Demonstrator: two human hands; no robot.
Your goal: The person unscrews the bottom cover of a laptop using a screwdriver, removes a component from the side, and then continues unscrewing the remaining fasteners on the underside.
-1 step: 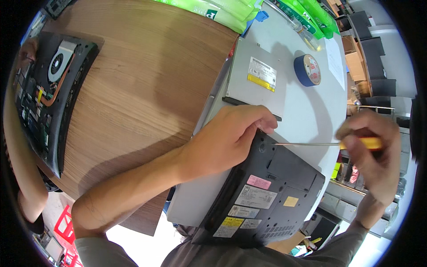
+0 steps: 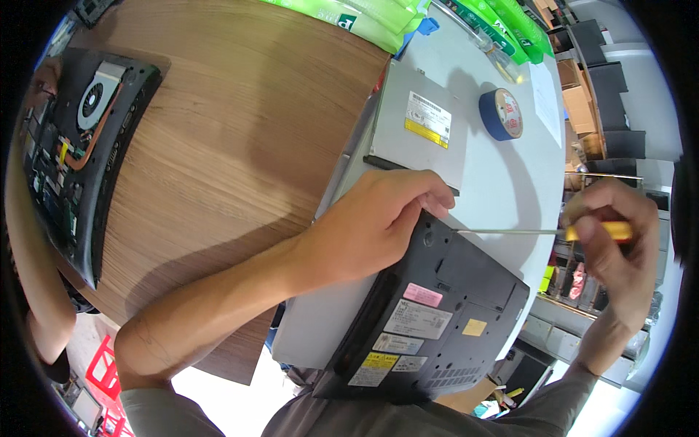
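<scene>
A black laptop [image 2: 466, 291] stands tilted in front of me, its underside with several stickers turned up. Round its far corner my left hand [image 2: 386, 218] is closed, fingertips curled over the edge. Level with that corner, my right hand [image 2: 619, 240] pinches the yellow handle of a screwdriver [image 2: 510, 231]. The thin metal shaft points left, its tip at the laptop's side edge near the round foot. Whether the tip sits in a screw I cannot tell.
An optical drive [image 2: 408, 124] lies beyond my left hand, with a blue tape roll [image 2: 501, 114] to its right. Green packages [image 2: 364, 18] lie at the back. On the wooden table [image 2: 226, 124], another opened laptop [image 2: 91, 146] is at the left, beside another person's arm [image 2: 36, 269].
My right hand and the screwdriver have shifted slightly to the right, and the fingers have turned on the handle. The left hand still holds the laptop's corner.
</scene>
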